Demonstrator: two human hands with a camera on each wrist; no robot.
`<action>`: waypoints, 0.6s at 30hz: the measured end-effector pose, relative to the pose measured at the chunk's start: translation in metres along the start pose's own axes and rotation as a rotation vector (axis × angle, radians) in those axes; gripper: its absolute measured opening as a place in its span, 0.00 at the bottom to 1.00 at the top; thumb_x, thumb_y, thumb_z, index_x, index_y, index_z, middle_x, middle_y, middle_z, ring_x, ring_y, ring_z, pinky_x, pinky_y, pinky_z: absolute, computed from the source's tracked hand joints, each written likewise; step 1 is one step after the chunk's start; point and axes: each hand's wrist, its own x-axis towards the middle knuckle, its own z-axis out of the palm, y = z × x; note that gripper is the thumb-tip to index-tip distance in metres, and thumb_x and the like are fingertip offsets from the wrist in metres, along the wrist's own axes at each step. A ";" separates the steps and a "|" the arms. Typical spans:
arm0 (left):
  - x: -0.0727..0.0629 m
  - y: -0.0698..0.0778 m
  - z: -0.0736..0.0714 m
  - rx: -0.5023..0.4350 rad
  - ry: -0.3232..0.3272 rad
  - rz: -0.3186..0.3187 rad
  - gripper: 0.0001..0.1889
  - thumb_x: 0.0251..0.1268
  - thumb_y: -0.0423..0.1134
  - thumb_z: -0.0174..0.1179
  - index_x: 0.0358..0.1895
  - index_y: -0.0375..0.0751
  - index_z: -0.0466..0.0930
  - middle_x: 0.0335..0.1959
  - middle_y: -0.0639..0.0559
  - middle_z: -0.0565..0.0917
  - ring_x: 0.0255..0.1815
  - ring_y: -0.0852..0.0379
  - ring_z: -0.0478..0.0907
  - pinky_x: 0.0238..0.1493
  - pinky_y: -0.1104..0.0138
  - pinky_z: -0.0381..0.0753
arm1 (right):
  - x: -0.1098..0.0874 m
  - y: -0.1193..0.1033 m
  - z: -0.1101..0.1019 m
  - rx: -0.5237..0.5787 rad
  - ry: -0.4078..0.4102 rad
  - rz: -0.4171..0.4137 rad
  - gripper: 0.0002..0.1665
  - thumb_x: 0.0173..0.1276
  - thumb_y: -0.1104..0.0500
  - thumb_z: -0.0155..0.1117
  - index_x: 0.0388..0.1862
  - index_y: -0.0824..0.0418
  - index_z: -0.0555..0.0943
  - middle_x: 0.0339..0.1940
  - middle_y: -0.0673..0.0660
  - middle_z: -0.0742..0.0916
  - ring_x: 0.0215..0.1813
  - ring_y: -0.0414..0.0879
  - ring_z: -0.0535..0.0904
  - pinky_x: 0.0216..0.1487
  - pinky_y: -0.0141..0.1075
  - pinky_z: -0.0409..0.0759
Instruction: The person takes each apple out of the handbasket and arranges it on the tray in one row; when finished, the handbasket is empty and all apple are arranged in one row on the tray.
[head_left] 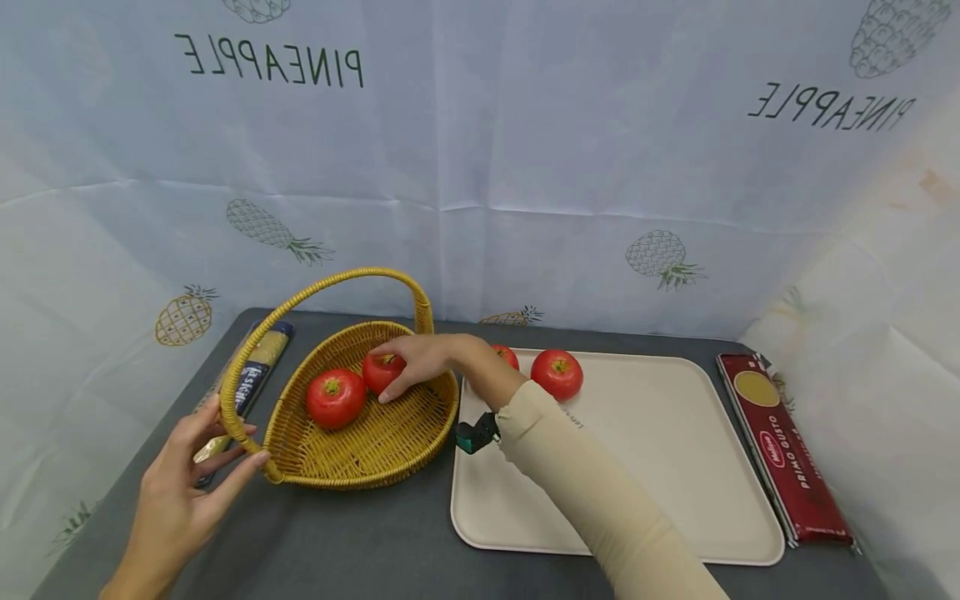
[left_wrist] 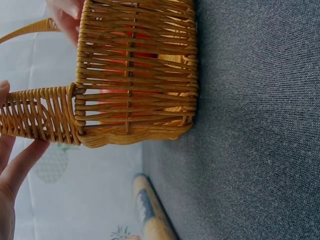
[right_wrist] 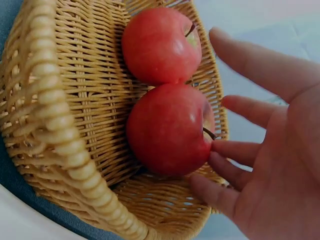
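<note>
A yellow wicker basket [head_left: 360, 454] with a tall arched handle stands on the left of the table. My left hand [head_left: 183, 483] grips that handle near its base, thumb and fingers on either side of it; the left wrist view shows the fingers against the woven handle [left_wrist: 37, 115]. Two red apples lie side by side in the basket, the left apple [head_left: 335, 398] and the right apple [head_left: 381, 372]. Over the right one is my right hand [head_left: 423, 360]. In the right wrist view its fingers are spread and fairly straight, fingertips right at the nearer apple [right_wrist: 167, 130].
To the right is a beige tray [head_left: 675, 467] with two red apples at its back left, one apple [head_left: 557, 374] partly beside my forearm. A red spaghetti pack [head_left: 783, 450] lies along the tray's right side. Behind the left hand lies another pasta pack [head_left: 258, 367]. A pineapple-print curtain [head_left: 480, 150] hangs behind.
</note>
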 end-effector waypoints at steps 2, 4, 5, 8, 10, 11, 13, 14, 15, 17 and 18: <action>0.000 0.000 0.000 0.008 -0.002 -0.007 0.47 0.62 0.55 0.66 0.72 0.19 0.61 0.58 0.63 0.77 0.55 0.75 0.81 0.51 0.87 0.84 | -0.001 -0.002 0.000 -0.023 -0.011 0.004 0.50 0.70 0.42 0.69 0.84 0.49 0.56 0.82 0.53 0.65 0.81 0.49 0.61 0.81 0.41 0.74; 0.001 0.001 -0.001 0.011 -0.003 -0.012 0.47 0.62 0.55 0.66 0.72 0.19 0.61 0.57 0.64 0.77 0.55 0.75 0.81 0.51 0.87 0.84 | -0.001 -0.003 0.000 -0.039 -0.019 0.011 0.50 0.70 0.43 0.69 0.84 0.49 0.55 0.83 0.54 0.64 0.82 0.49 0.60 0.82 0.41 0.72; 0.001 0.001 -0.001 0.014 -0.004 -0.015 0.47 0.62 0.55 0.66 0.72 0.20 0.61 0.57 0.64 0.77 0.56 0.75 0.81 0.51 0.87 0.84 | -0.001 -0.004 0.000 -0.044 -0.022 0.018 0.50 0.71 0.43 0.68 0.84 0.48 0.55 0.83 0.54 0.63 0.82 0.48 0.59 0.82 0.41 0.71; 0.001 0.001 -0.001 0.007 -0.002 -0.019 0.47 0.62 0.55 0.66 0.72 0.20 0.61 0.57 0.64 0.77 0.56 0.75 0.81 0.51 0.87 0.84 | -0.001 -0.005 0.001 -0.054 -0.023 0.037 0.49 0.71 0.42 0.68 0.84 0.45 0.56 0.83 0.55 0.61 0.82 0.49 0.57 0.82 0.43 0.71; 0.001 0.001 -0.001 0.007 -0.002 -0.019 0.47 0.62 0.55 0.66 0.72 0.20 0.61 0.58 0.65 0.77 0.56 0.75 0.81 0.51 0.86 0.84 | -0.001 -0.005 0.001 -0.063 -0.020 0.052 0.49 0.70 0.41 0.68 0.84 0.43 0.56 0.83 0.56 0.59 0.83 0.51 0.56 0.82 0.45 0.70; 0.001 0.001 -0.001 0.003 -0.002 -0.018 0.47 0.62 0.54 0.66 0.72 0.19 0.61 0.58 0.65 0.77 0.56 0.74 0.81 0.51 0.86 0.84 | 0.000 -0.004 0.002 -0.066 -0.017 0.055 0.49 0.70 0.40 0.68 0.84 0.42 0.56 0.84 0.56 0.57 0.83 0.51 0.54 0.83 0.46 0.70; 0.000 0.001 -0.001 0.003 0.000 -0.016 0.47 0.62 0.54 0.66 0.72 0.19 0.61 0.58 0.64 0.77 0.56 0.74 0.81 0.51 0.87 0.84 | 0.002 -0.004 0.003 -0.057 -0.011 0.050 0.49 0.70 0.40 0.68 0.84 0.43 0.56 0.86 0.55 0.52 0.86 0.52 0.50 0.85 0.50 0.67; 0.000 0.001 0.000 0.003 0.001 -0.014 0.47 0.62 0.54 0.66 0.72 0.19 0.61 0.58 0.64 0.77 0.56 0.75 0.81 0.51 0.87 0.84 | 0.002 -0.003 0.004 -0.053 -0.009 0.045 0.50 0.70 0.40 0.68 0.84 0.43 0.56 0.87 0.55 0.50 0.87 0.52 0.47 0.86 0.51 0.65; 0.000 0.001 0.000 0.005 0.000 -0.013 0.47 0.62 0.54 0.66 0.72 0.19 0.60 0.58 0.65 0.77 0.56 0.75 0.81 0.51 0.87 0.83 | 0.003 -0.002 0.005 -0.049 -0.008 0.040 0.50 0.70 0.41 0.69 0.84 0.43 0.55 0.87 0.54 0.48 0.88 0.52 0.45 0.87 0.52 0.63; 0.000 0.001 0.000 0.005 0.002 -0.007 0.47 0.62 0.54 0.66 0.72 0.18 0.60 0.58 0.64 0.77 0.56 0.75 0.81 0.51 0.87 0.83 | 0.005 -0.001 0.006 -0.036 -0.006 0.024 0.50 0.70 0.41 0.69 0.84 0.44 0.55 0.88 0.52 0.47 0.89 0.51 0.41 0.88 0.52 0.60; 0.001 0.001 0.001 0.006 0.003 -0.005 0.47 0.62 0.54 0.66 0.72 0.18 0.60 0.58 0.64 0.77 0.56 0.76 0.81 0.51 0.88 0.83 | 0.006 0.000 0.007 -0.030 -0.006 0.018 0.50 0.70 0.42 0.69 0.84 0.45 0.55 0.88 0.52 0.47 0.89 0.51 0.41 0.88 0.51 0.60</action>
